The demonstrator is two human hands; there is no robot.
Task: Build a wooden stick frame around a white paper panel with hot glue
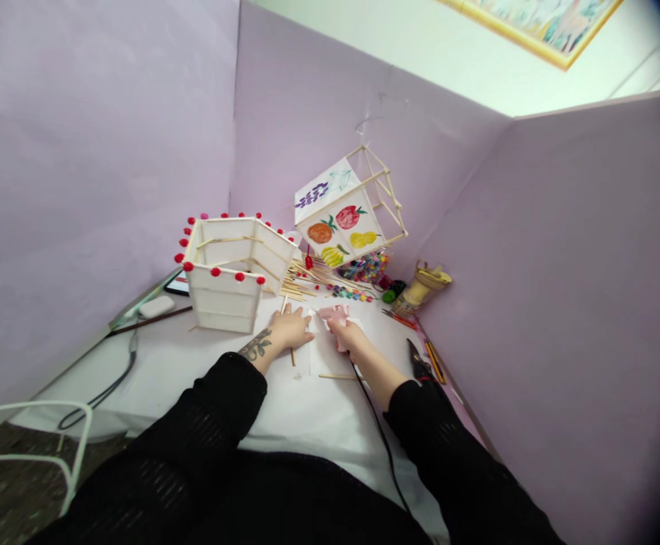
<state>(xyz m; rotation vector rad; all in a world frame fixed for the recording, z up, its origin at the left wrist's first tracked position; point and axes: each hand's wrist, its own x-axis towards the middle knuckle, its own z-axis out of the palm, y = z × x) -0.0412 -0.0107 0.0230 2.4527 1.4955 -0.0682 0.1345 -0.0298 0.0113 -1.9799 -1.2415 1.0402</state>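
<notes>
My right hand [347, 337] is wrapped round a pink glue gun [334, 312], its nozzle pointing left over the white paper. A black cord [384, 431] runs from the grip toward me. Palm down, my left hand [289, 331] lies with fingers spread on the paper, over a thin wooden stick [293, 357] that shows at both ends. Another wooden stick [335, 376] rests just in front of the hands. Left of my left hand stands a white-panelled frame [222, 299] with red beads along its rim.
A lantern-like stick frame [344, 216] with painted fruit panels hangs tilted at the back. Behind my hands lie loose sticks [301, 280] and colourful beads [364, 266]. Pliers [419, 362] and pencils [435, 362] lie at right. Lilac partitions [557, 288] enclose the table.
</notes>
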